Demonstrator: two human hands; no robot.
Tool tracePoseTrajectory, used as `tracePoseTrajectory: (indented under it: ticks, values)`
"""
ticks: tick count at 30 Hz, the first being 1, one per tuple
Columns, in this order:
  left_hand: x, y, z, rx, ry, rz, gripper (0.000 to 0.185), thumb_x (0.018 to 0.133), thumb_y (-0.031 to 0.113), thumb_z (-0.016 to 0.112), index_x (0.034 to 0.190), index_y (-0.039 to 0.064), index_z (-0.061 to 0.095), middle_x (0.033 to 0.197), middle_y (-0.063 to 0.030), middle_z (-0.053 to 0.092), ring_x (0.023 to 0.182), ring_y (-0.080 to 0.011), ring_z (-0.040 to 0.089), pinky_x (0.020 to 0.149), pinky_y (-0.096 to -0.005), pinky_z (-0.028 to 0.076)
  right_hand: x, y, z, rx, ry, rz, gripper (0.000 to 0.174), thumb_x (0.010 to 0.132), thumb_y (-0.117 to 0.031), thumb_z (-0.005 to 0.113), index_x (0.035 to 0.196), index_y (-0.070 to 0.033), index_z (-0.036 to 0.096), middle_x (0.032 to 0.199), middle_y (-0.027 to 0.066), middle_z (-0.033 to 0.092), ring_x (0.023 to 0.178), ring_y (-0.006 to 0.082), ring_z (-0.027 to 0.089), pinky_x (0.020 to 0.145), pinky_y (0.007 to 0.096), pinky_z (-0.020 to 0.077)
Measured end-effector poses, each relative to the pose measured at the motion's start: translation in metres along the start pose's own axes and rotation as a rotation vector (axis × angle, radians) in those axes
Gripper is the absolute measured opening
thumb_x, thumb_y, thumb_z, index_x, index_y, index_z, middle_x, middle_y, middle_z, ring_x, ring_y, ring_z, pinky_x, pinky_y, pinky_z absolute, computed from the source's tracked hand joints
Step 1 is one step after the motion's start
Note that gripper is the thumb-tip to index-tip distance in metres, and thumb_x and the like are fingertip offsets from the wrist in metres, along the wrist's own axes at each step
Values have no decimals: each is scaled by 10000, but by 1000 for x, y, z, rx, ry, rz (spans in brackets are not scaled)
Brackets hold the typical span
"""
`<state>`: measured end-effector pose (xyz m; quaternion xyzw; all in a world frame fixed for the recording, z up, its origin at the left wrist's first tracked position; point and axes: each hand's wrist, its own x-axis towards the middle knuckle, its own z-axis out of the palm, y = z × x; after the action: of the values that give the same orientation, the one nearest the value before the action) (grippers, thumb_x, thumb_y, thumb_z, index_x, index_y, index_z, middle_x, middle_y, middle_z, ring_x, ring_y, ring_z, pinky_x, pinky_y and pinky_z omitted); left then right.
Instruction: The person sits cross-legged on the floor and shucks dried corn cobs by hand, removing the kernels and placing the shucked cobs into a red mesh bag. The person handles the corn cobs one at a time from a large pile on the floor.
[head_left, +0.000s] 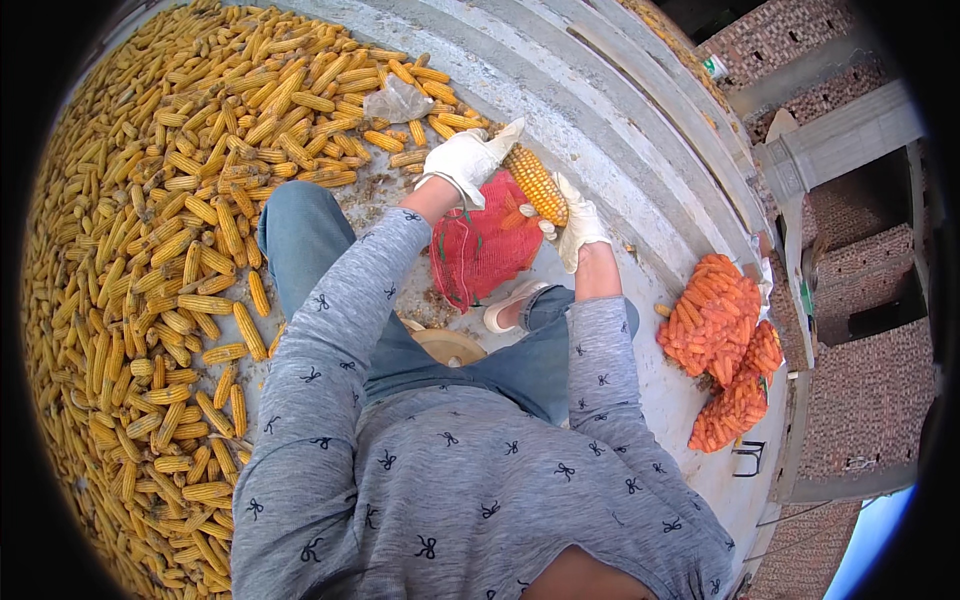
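A yellow corn cob (537, 183) is held above a red mesh bag (480, 247). My left hand (466, 160), in a whitish glove, is at the cob's upper left end; how firmly its fingers close there is partly hidden. My right hand (576, 221), gloved alike, grips the lower right end, with fingertips showing below the cob. The mesh bag lies on the concrete between my legs and holds a few cobs near its upper right side. A big heap of husked corn cobs (172, 225) spreads over the ground to the left.
A crumpled clear plastic bag (397, 100) lies on the heap's edge. Concrete steps (600, 97) curve past ahead and to the right. Filled orange mesh bags (712, 322) stand at the right, by a brick wall (862, 405). A round tan object (448, 347) shows between my thighs.
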<state>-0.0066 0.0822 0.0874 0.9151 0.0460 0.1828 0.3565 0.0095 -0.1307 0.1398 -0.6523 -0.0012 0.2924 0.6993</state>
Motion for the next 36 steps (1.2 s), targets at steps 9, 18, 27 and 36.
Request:
tracePoseTrajectory:
  ticks: [9,18,27,36]
  values:
    - [-39,-55,68,216,-7,-144,428,974,408,345,1244,146,548,825,-197,646,792,-362,639,702,-443,504,21,83,-12,225,-31,333,373,906,-494,540,1087,-175,610,780,175,678,362,118,477,315,193,373]
    - [-78,-95,98,121,-320,-616,630,933,529,350,1138,7,637,1071,-237,641,1009,-391,611,914,-445,442,28,111,-28,224,85,352,344,932,-488,495,1078,-194,599,767,165,680,363,107,465,321,195,336]
    - [-67,-53,102,189,-370,81,594,911,322,494,1456,239,271,892,-164,662,783,-296,662,743,-405,512,30,127,-17,130,125,318,412,925,-521,487,1075,-158,612,740,146,680,374,124,494,303,221,349]
    - [-71,-16,75,318,-213,6,509,908,283,525,1392,179,408,956,-135,669,802,-298,653,736,-402,520,15,113,-17,178,180,168,437,908,-508,543,1073,-109,612,728,123,664,384,144,509,313,227,344]
